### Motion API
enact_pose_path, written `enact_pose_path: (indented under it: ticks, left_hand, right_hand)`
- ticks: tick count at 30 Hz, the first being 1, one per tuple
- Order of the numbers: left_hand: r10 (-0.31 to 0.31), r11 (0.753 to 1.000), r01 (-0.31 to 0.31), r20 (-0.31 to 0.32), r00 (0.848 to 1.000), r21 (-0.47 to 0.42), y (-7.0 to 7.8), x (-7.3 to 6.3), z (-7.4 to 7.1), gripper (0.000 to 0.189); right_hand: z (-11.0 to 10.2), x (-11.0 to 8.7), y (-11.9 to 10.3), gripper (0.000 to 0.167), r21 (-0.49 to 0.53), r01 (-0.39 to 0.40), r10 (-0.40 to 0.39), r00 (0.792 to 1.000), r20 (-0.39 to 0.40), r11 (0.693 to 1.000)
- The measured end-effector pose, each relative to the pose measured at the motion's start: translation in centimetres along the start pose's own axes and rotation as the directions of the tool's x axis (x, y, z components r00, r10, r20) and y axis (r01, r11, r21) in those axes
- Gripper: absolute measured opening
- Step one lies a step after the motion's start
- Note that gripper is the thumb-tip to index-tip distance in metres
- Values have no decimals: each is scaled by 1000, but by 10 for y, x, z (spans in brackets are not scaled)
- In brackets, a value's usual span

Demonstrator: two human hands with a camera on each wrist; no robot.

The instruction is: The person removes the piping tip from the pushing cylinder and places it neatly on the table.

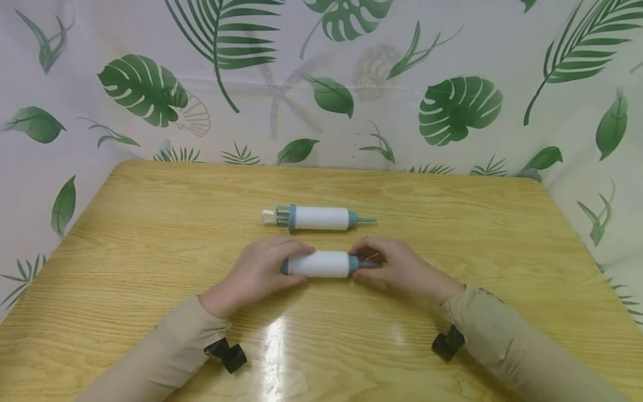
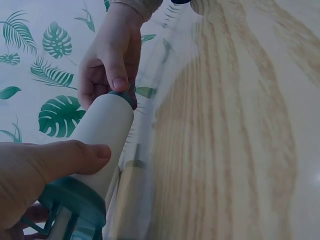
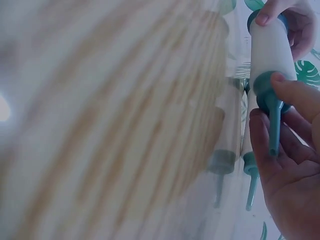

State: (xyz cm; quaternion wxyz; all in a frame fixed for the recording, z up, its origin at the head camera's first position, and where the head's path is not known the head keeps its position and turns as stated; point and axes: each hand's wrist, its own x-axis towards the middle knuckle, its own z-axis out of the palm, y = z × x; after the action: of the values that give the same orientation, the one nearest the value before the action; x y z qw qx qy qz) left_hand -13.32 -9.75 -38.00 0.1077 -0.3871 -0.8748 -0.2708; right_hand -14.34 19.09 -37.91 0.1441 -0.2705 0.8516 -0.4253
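Observation:
A large syringe (image 1: 329,264) with a white barrel and teal ends lies level between both hands, nozzle to the right. My left hand (image 1: 263,265) grips the barrel near its flanged plunger end, thumb along the side in the left wrist view. The teal slotted handle (image 2: 75,215) shows below that thumb, though the hand hides most of it in the head view. At the other end my right hand (image 1: 394,265) pinches the teal nozzle cap (image 3: 270,90) between thumb and fingers, and the thin nozzle (image 3: 274,127) sticks out past them.
A second, matching syringe (image 1: 321,218) lies just behind on the wooden table (image 1: 176,234), its white pull ring (image 1: 268,216) at the left. Behind the table hangs a leaf-patterned cloth (image 1: 241,128). A black wrist camera (image 1: 233,357) sits below the left sleeve.

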Motion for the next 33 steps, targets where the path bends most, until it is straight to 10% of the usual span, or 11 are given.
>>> enact_pose_path:
  ticks: [16,33]
  left_hand:
    - [-19,999,18,-3,1000,-41,7,3,-11,47]
    - [-53,995,61,104,993,-76,8,7,-14,45]
  right_hand:
    - [2,-5,1,37,249,3,11,998,-54,969]
    - [8,-7,-2,24,285,31,-3,995,-98,958]
